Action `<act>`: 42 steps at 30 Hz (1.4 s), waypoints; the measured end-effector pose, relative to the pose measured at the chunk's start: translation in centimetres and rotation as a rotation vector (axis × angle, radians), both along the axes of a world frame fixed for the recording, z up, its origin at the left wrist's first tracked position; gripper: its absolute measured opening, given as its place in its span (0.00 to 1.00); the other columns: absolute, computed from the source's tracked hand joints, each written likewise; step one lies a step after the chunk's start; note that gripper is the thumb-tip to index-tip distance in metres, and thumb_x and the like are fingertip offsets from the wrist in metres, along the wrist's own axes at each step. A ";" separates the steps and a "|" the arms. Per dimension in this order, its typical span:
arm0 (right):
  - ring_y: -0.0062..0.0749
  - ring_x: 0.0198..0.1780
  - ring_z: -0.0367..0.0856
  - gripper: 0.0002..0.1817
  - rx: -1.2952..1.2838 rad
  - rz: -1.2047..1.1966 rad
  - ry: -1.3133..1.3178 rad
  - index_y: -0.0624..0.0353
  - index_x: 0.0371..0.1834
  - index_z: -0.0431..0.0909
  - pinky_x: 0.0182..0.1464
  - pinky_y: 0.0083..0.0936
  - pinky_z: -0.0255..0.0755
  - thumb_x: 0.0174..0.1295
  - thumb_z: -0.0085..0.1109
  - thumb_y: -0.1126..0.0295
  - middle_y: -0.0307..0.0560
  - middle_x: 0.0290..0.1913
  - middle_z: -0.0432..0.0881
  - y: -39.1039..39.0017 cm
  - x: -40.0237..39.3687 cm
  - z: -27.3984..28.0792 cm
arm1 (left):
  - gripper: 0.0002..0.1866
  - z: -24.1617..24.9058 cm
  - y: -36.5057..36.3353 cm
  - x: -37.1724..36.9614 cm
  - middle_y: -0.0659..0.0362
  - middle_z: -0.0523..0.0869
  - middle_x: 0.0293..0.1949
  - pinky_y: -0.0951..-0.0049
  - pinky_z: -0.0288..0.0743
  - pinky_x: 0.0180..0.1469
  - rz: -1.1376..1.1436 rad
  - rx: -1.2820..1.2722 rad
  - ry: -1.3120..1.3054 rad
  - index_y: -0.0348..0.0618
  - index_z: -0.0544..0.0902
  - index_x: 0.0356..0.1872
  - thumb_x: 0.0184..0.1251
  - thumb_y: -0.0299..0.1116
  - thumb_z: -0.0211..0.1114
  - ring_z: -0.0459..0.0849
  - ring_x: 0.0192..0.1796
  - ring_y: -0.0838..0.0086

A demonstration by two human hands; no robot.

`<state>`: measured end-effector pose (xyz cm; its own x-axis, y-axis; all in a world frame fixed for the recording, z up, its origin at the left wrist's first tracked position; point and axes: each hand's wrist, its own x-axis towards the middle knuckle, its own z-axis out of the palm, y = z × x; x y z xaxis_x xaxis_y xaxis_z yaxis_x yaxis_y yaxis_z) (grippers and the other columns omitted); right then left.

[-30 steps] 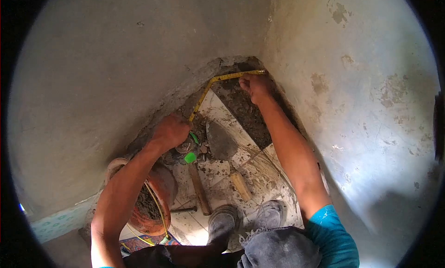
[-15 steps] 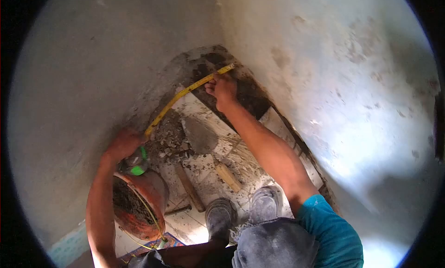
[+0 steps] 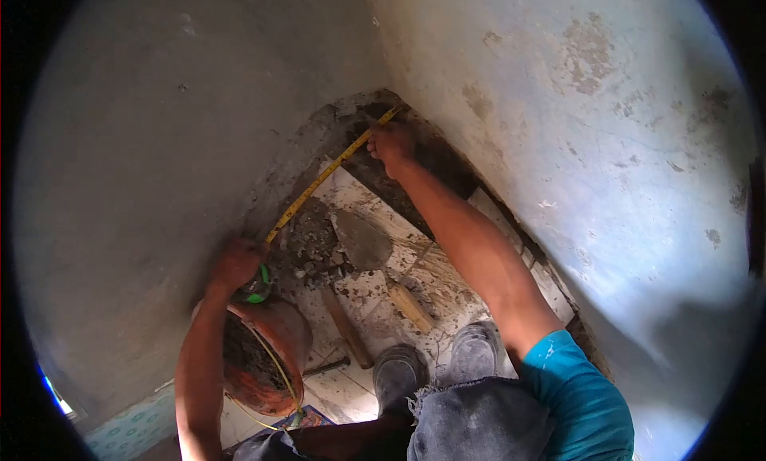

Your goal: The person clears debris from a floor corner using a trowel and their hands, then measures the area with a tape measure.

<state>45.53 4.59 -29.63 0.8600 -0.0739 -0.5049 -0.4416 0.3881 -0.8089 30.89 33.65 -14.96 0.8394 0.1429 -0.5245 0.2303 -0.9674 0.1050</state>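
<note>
The yellow blade of a tape measure (image 3: 315,186) stretches from the left wall toward the corner, over a patch of broken floor. My left hand (image 3: 238,264) is closed on the black and green tape case at the near end, partly hiding it. Close to the blade's far tip, my right hand (image 3: 391,146) pinches the tape with closed fingers, by the corner between the walls. Below the blade lies a trowel (image 3: 363,239) with a wooden handle, beside grey rubble (image 3: 311,238). A wooden tool handle (image 3: 347,329) rests on the tiles near my boots.
An orange bucket (image 3: 302,333) holding dark mortar or soil stands under my left forearm, its thin handle folded over. My grey boots (image 3: 475,357) are on dirty white tiles (image 3: 363,289). Plastered walls rise at left and right; dark exposed ground (image 3: 435,170) runs along the right wall.
The view has shifted a little, so most things sit lower and farther right. The tape blade looks straighter than before. Both hands keep their hold on it.
</note>
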 end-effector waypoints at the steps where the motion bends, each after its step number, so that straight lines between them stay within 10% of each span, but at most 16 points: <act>1: 0.28 0.25 0.75 0.07 -0.030 0.018 -0.022 0.66 0.34 0.73 0.24 0.25 0.69 0.61 0.53 0.71 0.47 0.26 0.76 0.1 0.7 -0.3 | 0.19 -0.9 0.7 0.1 0.44 0.83 0.33 0.62 0.73 0.49 -0.068 0.084 -0.046 0.38 0.83 0.34 0.60 0.46 0.58 0.83 0.39 0.52; 5: 0.29 0.23 0.75 0.07 -0.063 0.006 -0.015 0.66 0.33 0.73 0.23 0.25 0.69 0.61 0.53 0.71 0.47 0.26 0.76 1.0 3.3 -3.5 | 0.18 -0.8 -1.6 0.9 0.45 0.83 0.37 0.60 0.74 0.50 -0.065 0.194 -0.073 0.40 0.83 0.37 0.60 0.45 0.57 0.81 0.42 0.49; 7: 0.29 0.23 0.75 0.08 -0.552 0.103 -0.444 0.67 0.33 0.73 0.22 0.26 0.69 0.60 0.54 0.71 0.47 0.26 0.76 1.6 5.2 -10.1 | 0.17 -1.1 -2.0 1.2 0.46 0.83 0.38 0.59 0.76 0.49 -0.108 0.311 -0.090 0.40 0.83 0.37 0.60 0.44 0.57 0.82 0.42 0.50; 10: 0.29 0.23 0.75 0.08 -0.117 0.037 -0.005 0.67 0.33 0.72 0.22 0.26 0.69 0.60 0.54 0.71 0.47 0.26 0.76 -0.1 2.4 1.0 | 0.17 -2.4 -1.6 1.8 0.47 0.84 0.38 0.59 0.77 0.47 -0.076 0.337 -0.101 0.42 0.83 0.38 0.59 0.44 0.57 0.83 0.42 0.54; 42: 0.29 0.22 0.76 0.14 -0.128 0.111 0.046 0.73 0.48 0.71 0.21 0.26 0.71 0.66 0.51 0.72 0.51 0.28 0.78 0.0 2.7 -1.6 | 0.16 -4.0 -3.4 2.7 0.52 0.83 0.39 0.60 0.79 0.41 -0.360 0.524 0.038 0.43 0.82 0.40 0.56 0.42 0.60 0.85 0.42 0.60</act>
<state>48.28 4.57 -31.19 0.8428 -0.0461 -0.5362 -0.5134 0.2303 -0.8267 33.57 30.22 -18.95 0.8647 0.1004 -0.4922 -0.1251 -0.9059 -0.4046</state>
